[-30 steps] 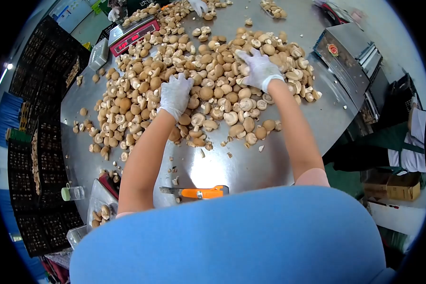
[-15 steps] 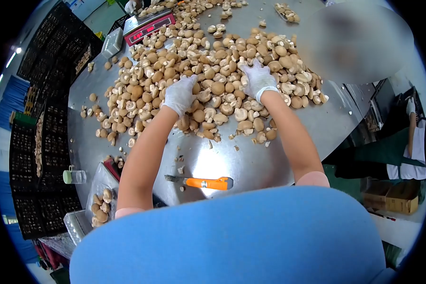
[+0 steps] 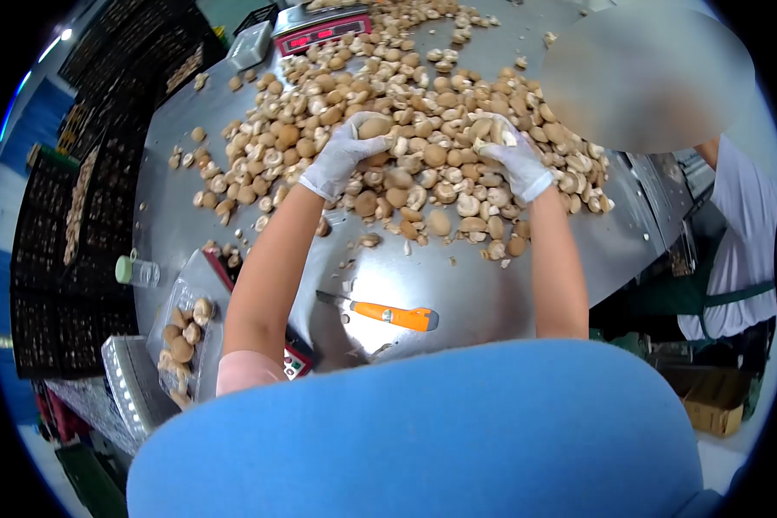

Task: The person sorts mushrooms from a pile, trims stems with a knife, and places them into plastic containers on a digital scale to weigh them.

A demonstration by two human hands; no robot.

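A wide heap of brown-capped mushrooms [image 3: 435, 155] covers the middle of the metal table [image 3: 492, 298]. At the heap's left part my left hand [image 3: 348, 155], in a white glove, has its fingers curled round mushrooms, one round cap showing between thumb and fingers. To the right, my right hand [image 3: 514, 157], also gloved, is closed round mushrooms with pale stems by the fingertips. An orange-handled knife [image 3: 394, 315] lies on the table in front of me, its dark blade to the left.
A red scale [image 3: 324, 33] stands behind the heap, beside a clear tray [image 3: 249, 45]. At the left are a green-capped jar [image 3: 136, 271], a tray of mushrooms [image 3: 181, 338] and stacked black crates [image 3: 47, 302]. A person [image 3: 738, 233] stands at the right.
Both hands, flat on the heap before, have now closed round mushrooms. The view has shifted, so the table's things appear displaced. The person at the right has moved closer to the table.
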